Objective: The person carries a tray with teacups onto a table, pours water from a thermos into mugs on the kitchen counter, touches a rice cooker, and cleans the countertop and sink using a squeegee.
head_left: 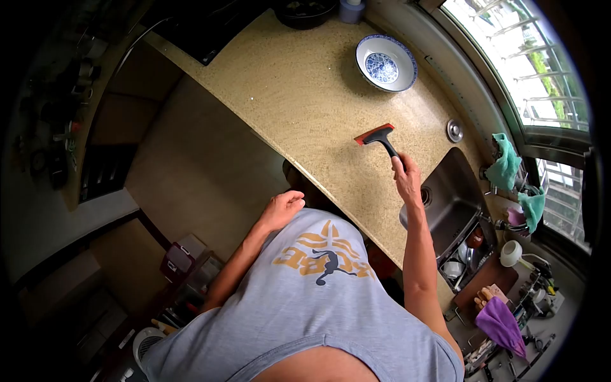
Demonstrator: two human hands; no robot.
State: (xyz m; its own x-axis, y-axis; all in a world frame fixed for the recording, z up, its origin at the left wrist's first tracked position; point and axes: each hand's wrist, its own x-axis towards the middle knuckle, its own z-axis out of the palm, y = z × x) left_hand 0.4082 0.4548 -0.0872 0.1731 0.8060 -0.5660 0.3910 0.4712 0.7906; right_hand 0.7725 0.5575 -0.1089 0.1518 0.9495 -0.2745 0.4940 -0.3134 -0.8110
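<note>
My right hand (407, 177) is wrapped round the dark handle of a squeegee (380, 135). The squeegee's red-edged blade is over the speckled beige counter (305, 108), pointing away from the sink; whether it touches the surface I cannot tell. My left hand (282, 209) hangs in front of my grey shirt, off the counter's front edge, with its fingers curled loosely together and nothing visible in them. Beyond the squeegee, a white bowl with blue patterns (386, 62) rests on the counter near the window wall.
Right of my right hand is a metal sink (453, 184), with dishes at its near end. A round metal strainer (454, 130) lies behind it. Green cloths (504, 162) hang by the window. A dark pan (305, 11) and the hob (210, 28) are at the far end.
</note>
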